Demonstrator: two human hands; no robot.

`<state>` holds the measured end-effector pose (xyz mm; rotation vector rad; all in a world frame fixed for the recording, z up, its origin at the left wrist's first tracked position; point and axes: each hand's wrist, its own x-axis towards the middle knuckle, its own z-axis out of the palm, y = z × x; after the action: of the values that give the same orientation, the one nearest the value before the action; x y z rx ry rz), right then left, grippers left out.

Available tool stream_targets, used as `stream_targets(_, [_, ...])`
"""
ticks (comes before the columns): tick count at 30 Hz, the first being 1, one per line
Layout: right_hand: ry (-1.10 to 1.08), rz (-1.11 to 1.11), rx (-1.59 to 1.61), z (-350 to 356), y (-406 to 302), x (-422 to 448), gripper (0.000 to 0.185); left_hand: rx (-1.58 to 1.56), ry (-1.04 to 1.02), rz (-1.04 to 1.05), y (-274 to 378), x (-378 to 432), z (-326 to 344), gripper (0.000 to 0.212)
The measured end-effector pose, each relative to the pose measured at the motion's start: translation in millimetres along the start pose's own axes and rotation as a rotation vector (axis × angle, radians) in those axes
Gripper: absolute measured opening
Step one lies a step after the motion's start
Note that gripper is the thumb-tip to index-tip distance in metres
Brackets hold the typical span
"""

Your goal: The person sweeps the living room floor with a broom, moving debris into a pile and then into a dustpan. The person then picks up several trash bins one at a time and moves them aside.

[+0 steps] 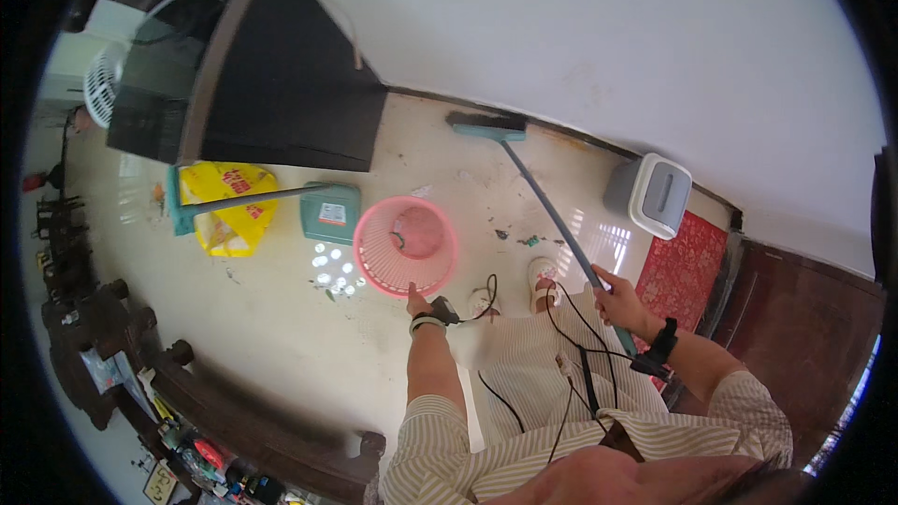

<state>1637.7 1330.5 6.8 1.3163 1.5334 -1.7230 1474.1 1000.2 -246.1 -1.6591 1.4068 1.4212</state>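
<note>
My right hand (621, 298) is closed around the grey handle of a broom (544, 200). The broom's green head with dark bristles (489, 128) rests at the foot of the white wall. At the near rim of a pink plastic basket (407, 245), my left hand (419, 300) grips the edge; its fingers are partly hidden. A small dark green scrap lies inside the basket. Beyond it is a green dustpan (330, 214) bearing a label, its long handle stretching left over a yellow plastic bag (235, 207). Bits of debris (531, 240) are scattered on the floor near my feet.
A grey and white lidded bin (656, 196) stands against the wall beside a red patterned mat (680, 266). A black cabinet (287, 84) is at the upper left. Dark wooden furniture (252, 421) runs along the lower left, with assorted items behind it. Black cables hang over my clothing.
</note>
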Motion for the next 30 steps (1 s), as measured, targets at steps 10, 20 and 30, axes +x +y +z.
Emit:
stream_targets(10, [0.021,-0.037,-0.087,-14.0,24.6,-47.1,0.049,-0.272,-0.366,-0.053,-40.0,86.4,-3.0,0.024])
stream_targets(20, [-0.077,-0.070,0.153,79.8,-2.6,-8.5,0.045,-0.240,-0.388,0.096,-87.3,-8.8,-114.4,0.018])
stream_targets(30, [-0.013,-0.458,-0.169,115.1,-31.3,40.5,0.035,-0.274,-0.202,0.145,-97.1,-98.3,-243.9,0.012])
